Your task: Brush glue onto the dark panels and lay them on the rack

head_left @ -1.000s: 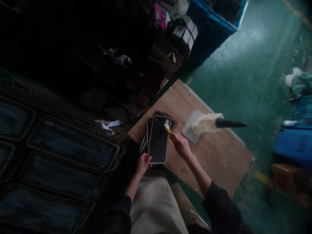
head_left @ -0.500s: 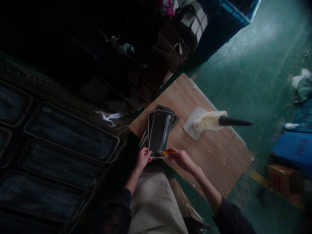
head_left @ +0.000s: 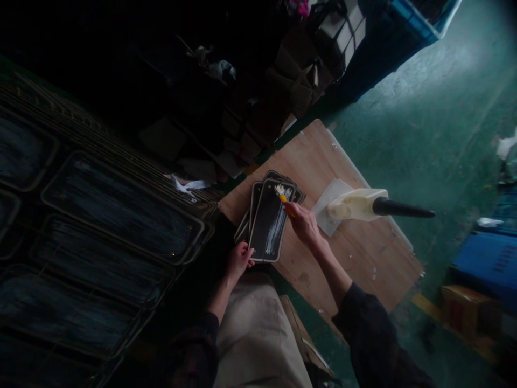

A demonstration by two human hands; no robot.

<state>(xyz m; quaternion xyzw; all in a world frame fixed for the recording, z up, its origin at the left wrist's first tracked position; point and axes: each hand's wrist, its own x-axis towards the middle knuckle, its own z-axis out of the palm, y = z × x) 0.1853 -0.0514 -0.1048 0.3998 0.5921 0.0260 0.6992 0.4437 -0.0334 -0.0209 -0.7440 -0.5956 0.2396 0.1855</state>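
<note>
A dark rectangular plate (head_left: 264, 218) with rounded corners and a pale rim lies on top of a small stack of similar plates on the wooden board. White streaks run along its right side. My left hand (head_left: 239, 257) pinches its near left corner. In my right hand (head_left: 302, 220) is a brush with a yellow handle (head_left: 287, 205); its pale bristles (head_left: 280, 190) are at the plate's far end. To the right, a cream bottle with a long black nozzle (head_left: 359, 205) lies on a white sheet (head_left: 332, 228) on the board.
The wooden board (head_left: 363, 264) spans the middle. Many larger streaked dark panels (head_left: 121, 207) fill the left. Cardboard pieces (head_left: 301, 81) and a blue crate (head_left: 416, 32) stand beyond. A blue box (head_left: 484, 261) and a brown carton (head_left: 470, 312) sit on the green floor at right.
My right hand has moved the brush from the plate's near end to its far end, and the white streaks look wider. My left hand keeps its hold on the corner.
</note>
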